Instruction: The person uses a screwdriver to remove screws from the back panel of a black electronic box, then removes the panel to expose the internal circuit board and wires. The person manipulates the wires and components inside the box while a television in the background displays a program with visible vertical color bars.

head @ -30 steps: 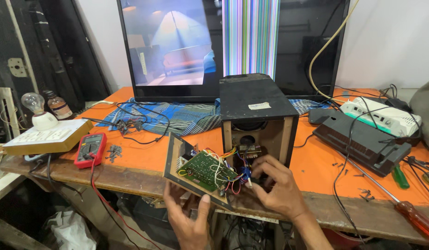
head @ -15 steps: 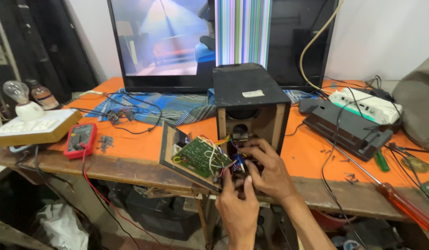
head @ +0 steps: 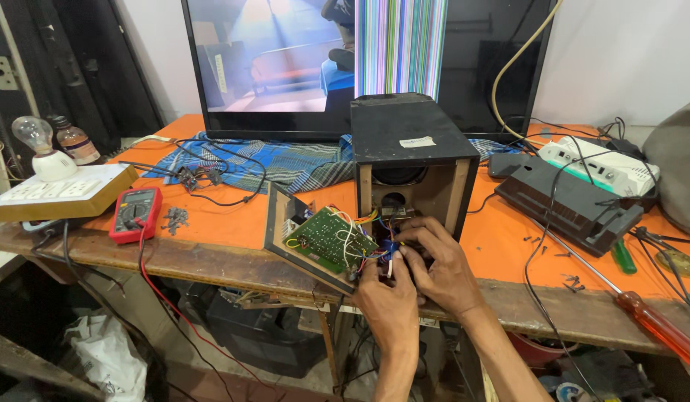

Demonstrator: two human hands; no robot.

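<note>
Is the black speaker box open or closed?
Open: the speaker box shows its bare inside, and its back panel with the circuit board hangs out.

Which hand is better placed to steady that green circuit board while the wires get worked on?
Left, probably. The left hand sits right beside the green circuit board, at its near corner. The right hand lies further from it, in front of the open speaker box, fingers at the wires.

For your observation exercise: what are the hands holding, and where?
Both hands pinch a small blue part among the wires beside the green circuit board; exact grip unclear.
</note>
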